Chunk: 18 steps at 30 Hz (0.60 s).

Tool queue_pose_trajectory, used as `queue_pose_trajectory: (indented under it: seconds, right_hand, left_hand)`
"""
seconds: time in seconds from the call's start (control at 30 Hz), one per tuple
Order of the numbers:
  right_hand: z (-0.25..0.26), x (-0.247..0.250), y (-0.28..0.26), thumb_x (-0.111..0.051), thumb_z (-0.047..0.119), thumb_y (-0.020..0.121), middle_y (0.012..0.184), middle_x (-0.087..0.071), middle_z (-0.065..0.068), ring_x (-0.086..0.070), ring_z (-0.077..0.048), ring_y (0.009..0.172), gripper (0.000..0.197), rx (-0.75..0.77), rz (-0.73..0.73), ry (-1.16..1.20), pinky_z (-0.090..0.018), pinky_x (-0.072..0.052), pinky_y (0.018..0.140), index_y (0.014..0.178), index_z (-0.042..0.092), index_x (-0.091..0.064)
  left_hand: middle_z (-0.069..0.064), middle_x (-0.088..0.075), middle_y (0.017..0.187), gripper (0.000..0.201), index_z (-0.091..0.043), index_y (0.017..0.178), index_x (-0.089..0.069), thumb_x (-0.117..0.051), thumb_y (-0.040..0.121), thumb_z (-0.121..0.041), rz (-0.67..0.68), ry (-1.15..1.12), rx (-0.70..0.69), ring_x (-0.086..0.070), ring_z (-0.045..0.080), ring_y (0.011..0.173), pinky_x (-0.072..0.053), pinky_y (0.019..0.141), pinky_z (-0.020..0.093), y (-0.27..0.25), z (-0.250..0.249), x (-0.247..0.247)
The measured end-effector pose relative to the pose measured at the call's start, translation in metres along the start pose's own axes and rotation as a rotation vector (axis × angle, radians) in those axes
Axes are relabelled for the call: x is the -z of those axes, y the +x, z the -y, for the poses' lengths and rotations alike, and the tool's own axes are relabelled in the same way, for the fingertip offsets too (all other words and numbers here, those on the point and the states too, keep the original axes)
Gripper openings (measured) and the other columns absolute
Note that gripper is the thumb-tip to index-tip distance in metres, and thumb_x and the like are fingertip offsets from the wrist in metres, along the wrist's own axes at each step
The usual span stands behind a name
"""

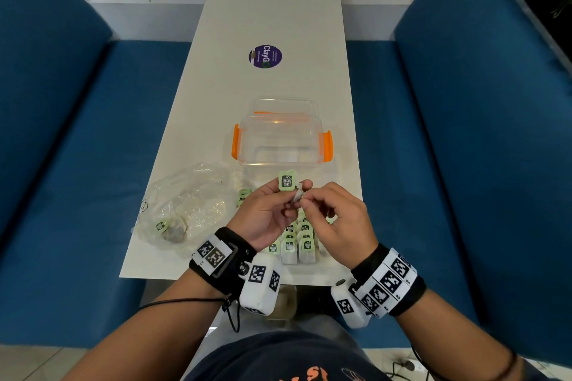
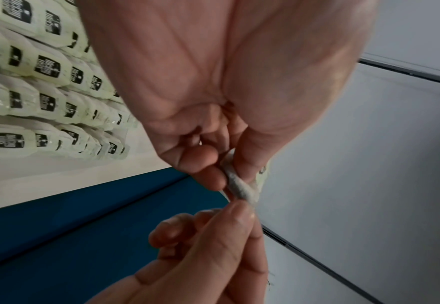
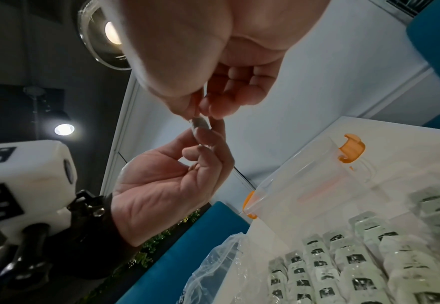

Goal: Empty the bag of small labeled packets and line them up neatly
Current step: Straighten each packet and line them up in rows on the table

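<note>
Both hands are raised over the table's near end with one packet (image 1: 296,195) between them. My left hand (image 1: 272,210) pinches it by thumb and forefinger; its green label (image 1: 286,180) stands up above the fingers. My right hand (image 1: 328,210) pinches the packet's crumpled white pouch (image 2: 237,185) from the other side, as the right wrist view shows (image 3: 200,123). Several packets (image 1: 297,241) lie in neat rows on the white table (image 1: 278,9) beneath the hands. The clear plastic bag (image 1: 185,204) lies crumpled at the left with one packet (image 1: 170,229) left inside.
A clear plastic box (image 1: 281,139) with orange clips stands just beyond the hands. A purple round sticker (image 1: 265,56) is on the table farther back. Blue benches (image 1: 77,164) flank the table on both sides.
</note>
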State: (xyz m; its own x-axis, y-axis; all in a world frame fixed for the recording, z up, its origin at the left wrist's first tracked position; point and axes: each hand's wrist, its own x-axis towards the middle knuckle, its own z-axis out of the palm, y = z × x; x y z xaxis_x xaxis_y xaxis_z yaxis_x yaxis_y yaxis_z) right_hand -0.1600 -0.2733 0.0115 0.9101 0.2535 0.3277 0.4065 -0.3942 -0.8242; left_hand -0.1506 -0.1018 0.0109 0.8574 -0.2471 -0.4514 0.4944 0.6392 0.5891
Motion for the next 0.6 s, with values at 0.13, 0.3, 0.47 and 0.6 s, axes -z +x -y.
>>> queue_pose_trajectory:
  seconds: [0.13,0.3,0.47,0.6]
  right_hand:
    - [0.002,-0.001,0.000,-0.071,0.011,0.094,0.080,-0.057,0.005,-0.054,-0.010,0.069,0.005,0.021,-0.034,-0.016,-0.019,-0.044,0.066,0.097,0.014,-0.074]
    - [-0.005,0.000,0.001,-0.071,0.019,0.097,0.081,-0.055,0.009,-0.052,-0.006,0.068,0.007,0.092,-0.058,-0.167,-0.027,-0.049,0.063,0.099,0.017,-0.077]
    - [-0.006,-0.001,-0.001,-0.071,0.023,0.096,0.079,-0.060,0.003,-0.055,-0.016,0.064,0.010,0.181,-0.024,-0.307,-0.033,-0.049,0.060,0.100,0.018,-0.079]
    - [-0.011,-0.001,-0.004,-0.072,0.029,0.095,0.075,-0.060,0.003,-0.055,-0.017,0.063,0.012,0.215,-0.006,-0.337,-0.033,-0.047,0.058,0.096,0.022,-0.081]
  left_hand:
    - [0.010,-0.074,0.103,0.020,-0.007,0.101,-0.067,-0.061,0.083,-0.002,-0.033,0.024,-0.053,-0.058,0.016,0.076,-0.042,0.054,0.016,0.000,0.001,-0.003]
    - [0.010,-0.074,0.106,0.013,-0.009,0.095,-0.067,-0.057,0.091,-0.001,-0.050,-0.001,-0.050,-0.063,0.012,0.071,-0.044,0.057,0.017,-0.002,0.000,-0.005]
    - [0.012,-0.073,0.116,0.012,-0.010,0.102,-0.066,-0.057,0.097,-0.004,-0.046,0.080,-0.074,-0.069,0.017,0.090,-0.051,0.082,0.028,-0.003,0.004,-0.004]
    - [0.016,-0.075,0.113,0.026,-0.008,0.108,-0.064,-0.071,0.084,-0.013,-0.093,0.152,-0.124,-0.072,0.022,0.090,-0.058,0.076,0.028,-0.003,0.005,-0.006]
